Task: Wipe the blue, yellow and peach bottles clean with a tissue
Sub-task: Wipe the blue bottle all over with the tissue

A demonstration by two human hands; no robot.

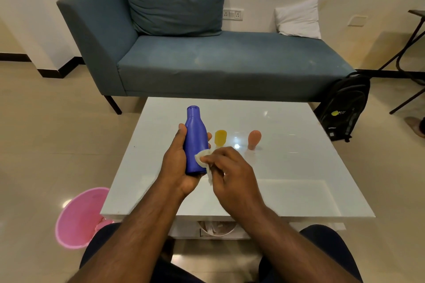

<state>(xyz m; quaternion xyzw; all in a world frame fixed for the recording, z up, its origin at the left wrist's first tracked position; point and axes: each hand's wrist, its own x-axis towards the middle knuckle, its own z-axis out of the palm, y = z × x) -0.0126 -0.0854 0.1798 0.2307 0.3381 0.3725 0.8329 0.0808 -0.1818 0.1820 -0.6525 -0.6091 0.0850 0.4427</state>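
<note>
Hiding the blue bottle (195, 140) base, both hands grip bottle and tissue (202, 158).

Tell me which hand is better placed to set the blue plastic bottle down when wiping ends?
Probably the left hand: it already grips the blue plastic bottle above the white glossy table. The right hand pinches the white tissue.

Blue bottle (195, 142) held upright; tissue (202, 158) touching.
</note>
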